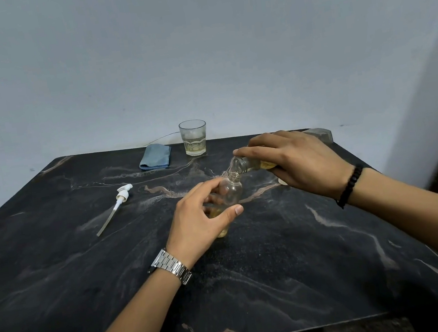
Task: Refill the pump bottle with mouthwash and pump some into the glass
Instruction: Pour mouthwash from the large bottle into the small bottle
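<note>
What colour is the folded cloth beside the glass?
Light blue. The cloth lies left of the glass, best seen in the head view.

Black veined table (281, 255) (blue cloth (155, 156))

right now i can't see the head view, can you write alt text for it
Over a dark marble table, the right hand tips a mouthwash bottle into the open pump bottle, which the left hand grips. The pump head, a blue cloth and a glass sit behind.
</note>
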